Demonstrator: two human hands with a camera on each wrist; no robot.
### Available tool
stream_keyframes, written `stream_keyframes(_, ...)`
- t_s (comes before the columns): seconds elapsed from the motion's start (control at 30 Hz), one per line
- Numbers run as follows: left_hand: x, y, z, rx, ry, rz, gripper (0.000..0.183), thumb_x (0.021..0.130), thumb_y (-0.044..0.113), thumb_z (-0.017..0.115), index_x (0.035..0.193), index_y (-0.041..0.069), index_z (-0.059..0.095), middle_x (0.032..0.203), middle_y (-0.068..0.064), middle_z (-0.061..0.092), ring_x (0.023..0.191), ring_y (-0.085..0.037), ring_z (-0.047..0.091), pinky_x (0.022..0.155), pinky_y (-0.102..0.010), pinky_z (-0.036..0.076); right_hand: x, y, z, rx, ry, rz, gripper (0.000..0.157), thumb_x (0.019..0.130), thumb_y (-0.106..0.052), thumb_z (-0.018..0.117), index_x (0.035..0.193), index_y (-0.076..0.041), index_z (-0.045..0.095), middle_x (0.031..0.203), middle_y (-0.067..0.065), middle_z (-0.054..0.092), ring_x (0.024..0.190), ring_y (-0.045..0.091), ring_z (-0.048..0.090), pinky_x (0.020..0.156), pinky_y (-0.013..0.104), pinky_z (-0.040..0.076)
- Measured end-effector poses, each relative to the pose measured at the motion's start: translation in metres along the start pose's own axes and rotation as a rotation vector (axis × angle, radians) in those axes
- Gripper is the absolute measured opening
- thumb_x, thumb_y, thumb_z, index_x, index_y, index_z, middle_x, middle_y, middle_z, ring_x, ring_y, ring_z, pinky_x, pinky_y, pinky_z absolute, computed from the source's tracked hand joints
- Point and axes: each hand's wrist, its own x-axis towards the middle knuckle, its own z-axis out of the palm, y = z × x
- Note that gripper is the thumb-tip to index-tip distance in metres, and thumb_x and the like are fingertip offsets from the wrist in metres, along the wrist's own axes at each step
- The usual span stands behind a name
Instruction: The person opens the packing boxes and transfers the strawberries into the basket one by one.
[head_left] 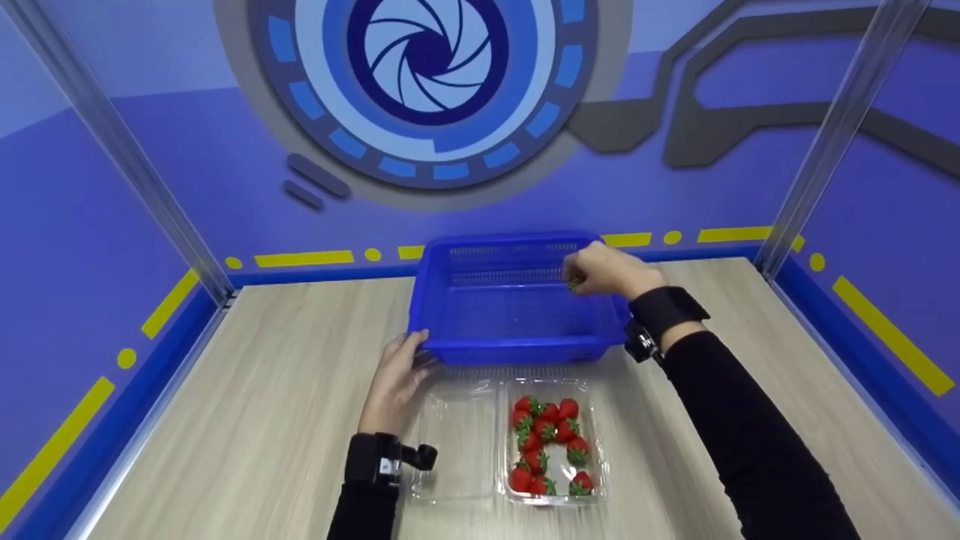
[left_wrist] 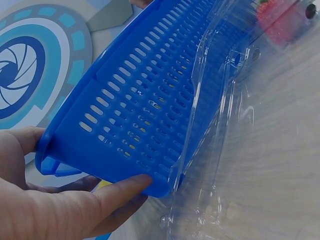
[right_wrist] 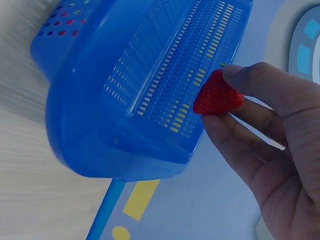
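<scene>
Over the right part of a blue plastic basket, my right hand pinches a red strawberry between thumb and fingers. Only a bit of the strawberry's green leaves shows in the head view. My left hand holds the basket at its front left corner, thumb at the rim and fingers against the slotted outer wall. No other fruit shows inside the basket. In front of it lies a clear clamshell box with several strawberries in its right half.
The clamshell's clear lid lies folded out to the left, close to my left wrist. A wooden tabletop carries everything. Behind the basket rises a blue printed wall, with side panels at left and right.
</scene>
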Motion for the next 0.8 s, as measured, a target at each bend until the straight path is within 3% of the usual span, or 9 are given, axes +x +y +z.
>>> stream_keyframes(0.23, 0.0007, 0.0, -0.0009, 0.001, 0.015, 0.005, 0.027, 0.105, 0.015, 0.055, 0.122, -0.006, 0.052, 0.105, -0.013, 0.063, 0.1, -0.028, 0.06, 0.098, -0.046, 0.052, -0.0001, 0.0021, 0.001, 0.026, 0.006, -0.013, 0.02, 0.081, 0.005, 0.071, 0.1, 0.001, 0.072, 0.093, 0.012, 0.072, 0.086, 0.025, 0.068, 0.079, 0.038, 0.06)
stream_keyframes(0.63, -0.0001, -0.0053, 0.0033, -0.012, -0.008, -0.022, 0.036, 0.106, 0.015, 0.052, 0.133, -0.01, 0.047, 0.118, -0.02, 0.061, 0.106, -0.03, 0.06, 0.106, -0.052, 0.047, -0.0038, 0.0011, 0.0065, -0.04, -0.012, 0.0, 0.016, 0.084, -0.001, 0.075, 0.1, -0.001, 0.072, 0.098, 0.013, 0.073, 0.091, 0.028, 0.069, 0.083, 0.041, 0.059)
stream_keyframes(0.8, 0.0001, -0.0037, 0.0003, -0.035, 0.023, -0.021, 0.024, 0.103, 0.014, 0.058, 0.118, -0.004, 0.055, 0.102, -0.01, 0.061, 0.099, -0.028, 0.057, 0.089, -0.04, 0.053, 0.0, -0.0036, 0.0094, -0.049, -0.029, -0.03, 0.02, 0.084, 0.001, 0.071, 0.104, 0.0, 0.073, 0.104, 0.015, 0.074, 0.096, 0.03, 0.069, 0.087, 0.041, 0.059)
